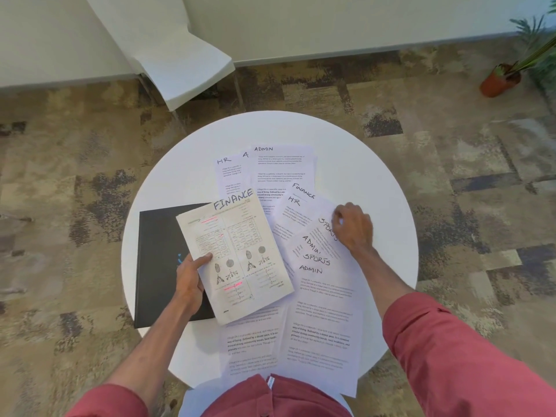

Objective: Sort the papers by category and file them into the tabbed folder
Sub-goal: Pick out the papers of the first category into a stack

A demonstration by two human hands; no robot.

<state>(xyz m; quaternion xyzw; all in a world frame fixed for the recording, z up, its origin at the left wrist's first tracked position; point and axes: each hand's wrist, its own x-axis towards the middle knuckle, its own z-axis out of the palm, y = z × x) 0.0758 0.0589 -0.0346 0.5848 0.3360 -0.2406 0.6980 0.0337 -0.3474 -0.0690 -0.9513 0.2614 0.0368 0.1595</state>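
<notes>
Left fingers (202,260): curled round the near-left edge of the yellowish printed FINANCE bundle (240,251), thumb on top. The left hand (188,284) holds it tilted over the desk's left half.
Folder: the flat black tabbed folder (159,242) lies closed at the left edge of the round white desk (376,164), partly under the bundle. Its tabs are not visible.
Loose papers: white typed sheets (319,320) headed HR, ADMIN, FINANCE and SPORTS overlap in a fan from the far middle to the near edge, some overhanging it.
Right fingers (338,219): curled, seemingly pinching the far edge of the white SPORTS sheet (326,236), right of centre. The right hand (356,227) sits over the spread.
Step in hand: probably gathering sheets by heading, with filing not yet begun.
Doing it well: peel one sheet by its corner so its neighbours do not drag. Read each heading before stacking. Keep the bundle squared, and mind the sheets overhanging the near edge.
</notes>
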